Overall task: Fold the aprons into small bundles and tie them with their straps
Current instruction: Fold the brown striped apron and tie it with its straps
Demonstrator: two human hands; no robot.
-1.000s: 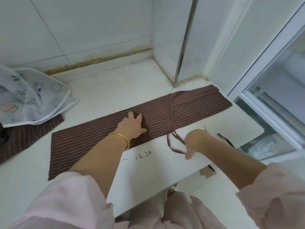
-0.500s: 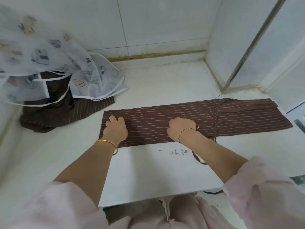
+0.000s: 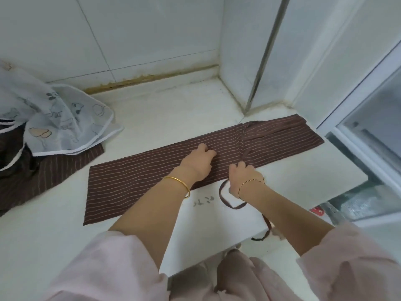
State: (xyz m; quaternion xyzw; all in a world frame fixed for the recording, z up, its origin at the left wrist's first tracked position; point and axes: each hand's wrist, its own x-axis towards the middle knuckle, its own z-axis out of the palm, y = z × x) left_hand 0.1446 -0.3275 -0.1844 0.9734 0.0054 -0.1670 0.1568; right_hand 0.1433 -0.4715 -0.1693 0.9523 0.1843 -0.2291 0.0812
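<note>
Cloth lies heaped at the far left: a sheer white apron printed with small cartoons [image 3: 65, 118] is draped over a crumpled brown pinstriped apron [image 3: 43, 170], both waiting their turn.

Just beside them on the white counter [image 3: 293, 181] lies the one being worked, a brown apron with thin pale stripes, folded into a long flat strip [image 3: 134, 179] that runs slantwise towards the far right corner. The left hand [image 3: 198, 162], a gold bangle [image 3: 180, 184] on its wrist, rests on the middle of that strip with its knuckles bent and fingertips down on the cloth. Whether it merely presses or pinches up a fold cannot be told.

Close to its right, the right hand [image 3: 243, 177] sits at the strip's near edge, where the brown strap [image 3: 227, 204] comes away. Its fingers curl downward, and whether they hold the strap is hidden. The strap loops loosely under the wrist and trails over the counter's front edge.

The risks, as I judge them:
- The hanging strap could drag or snag as the strip is folded, pulling the layers askew.
- The right end lies very near the counter's edge, so a tug could slide it off.
- With both hands at mid-strip the ends are free, and a careless fold may open the layers and leave a loose bundle.
</note>
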